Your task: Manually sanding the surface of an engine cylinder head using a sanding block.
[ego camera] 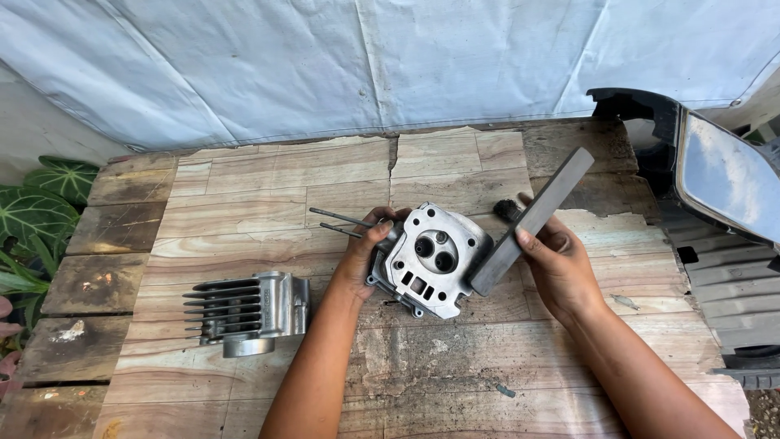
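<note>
Head view: left hand [363, 252] grips a cylinder head [431, 258], tilted up at the middle of the wooden counter [268, 187], two studs [341, 221] projecting behind it. Right hand [556, 264] grips a flat grey bar [532, 219], its lower end touching the head's right edge. A finned cylinder [248, 313] lies well apart, to the left. Leaves [36, 215] at far left; a mirror [723, 175] at right.

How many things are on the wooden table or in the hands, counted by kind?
Metal engine parts: 2, the engine head in the left hand, and the finned cylinder lying apart on the table.
Flat grey bars: 1, bar in the right hand, touching the head.
Thin rods: 2, rods behind the left hand.
Total: 5
</note>
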